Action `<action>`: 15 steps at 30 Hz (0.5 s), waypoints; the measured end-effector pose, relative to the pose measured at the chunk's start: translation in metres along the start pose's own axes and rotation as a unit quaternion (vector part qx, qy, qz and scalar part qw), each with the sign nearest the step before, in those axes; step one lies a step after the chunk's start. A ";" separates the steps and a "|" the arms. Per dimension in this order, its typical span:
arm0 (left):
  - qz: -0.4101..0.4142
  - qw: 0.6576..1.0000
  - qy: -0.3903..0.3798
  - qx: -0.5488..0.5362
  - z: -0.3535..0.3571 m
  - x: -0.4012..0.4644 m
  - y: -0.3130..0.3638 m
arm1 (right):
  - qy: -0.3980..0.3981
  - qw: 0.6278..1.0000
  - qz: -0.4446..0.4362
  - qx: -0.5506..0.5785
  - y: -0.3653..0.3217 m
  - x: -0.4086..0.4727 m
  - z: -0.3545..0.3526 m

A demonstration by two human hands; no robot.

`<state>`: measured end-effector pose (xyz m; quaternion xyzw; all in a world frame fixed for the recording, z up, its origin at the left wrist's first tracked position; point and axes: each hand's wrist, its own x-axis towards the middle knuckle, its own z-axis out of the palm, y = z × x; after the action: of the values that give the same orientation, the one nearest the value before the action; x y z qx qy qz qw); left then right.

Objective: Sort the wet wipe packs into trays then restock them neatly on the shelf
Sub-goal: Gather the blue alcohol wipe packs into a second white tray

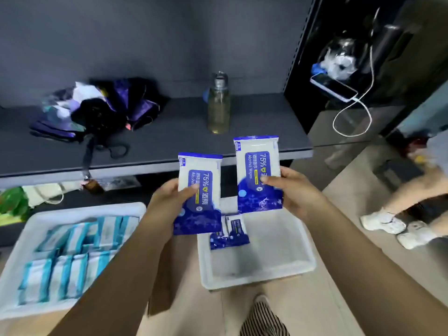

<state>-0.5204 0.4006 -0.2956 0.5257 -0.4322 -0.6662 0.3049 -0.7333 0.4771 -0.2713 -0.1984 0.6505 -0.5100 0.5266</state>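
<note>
My left hand (pixel 167 202) grips a blue-and-white alcohol wipe pack (pixel 201 204) upright by its left edge. My right hand (pixel 295 190) holds a second identical pack (pixel 254 170), a little higher and to the right. Both packs hover in front of the grey shelf's (pixel 169 132) front edge, above a white tray (pixel 278 263) on the floor. That tray holds two more blue packs (pixel 230 235) at its far left corner. A larger white tray (pixel 24 238) at the left is filled with several light-blue striped wipe packs (pixel 68 258).
On the shelf lie a folded purple umbrella (pixel 97 110) and a clear bottle (pixel 219 105). A phone on a white cable (pixel 334 87) hangs at the right. Another person's legs and white shoes (pixel 397 226) stand at right. Bags (pixel 14 202) sit under the shelf.
</note>
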 end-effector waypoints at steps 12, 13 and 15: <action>-0.227 0.959 0.108 0.132 0.080 0.115 -0.251 | -0.034 0.950 0.248 -0.189 0.233 0.172 -0.095; -0.229 0.955 0.106 0.154 0.081 0.126 -0.271 | -0.042 0.943 0.259 -0.204 0.257 0.183 -0.097; -0.242 0.948 0.106 0.179 0.081 0.149 -0.311 | -0.048 0.931 0.279 -0.231 0.306 0.205 -0.097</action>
<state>-0.6225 0.4300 -0.6335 0.7279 -0.3692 -0.5722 0.0799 -0.8087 0.4808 -0.6442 -0.1494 0.7533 -0.1681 0.6180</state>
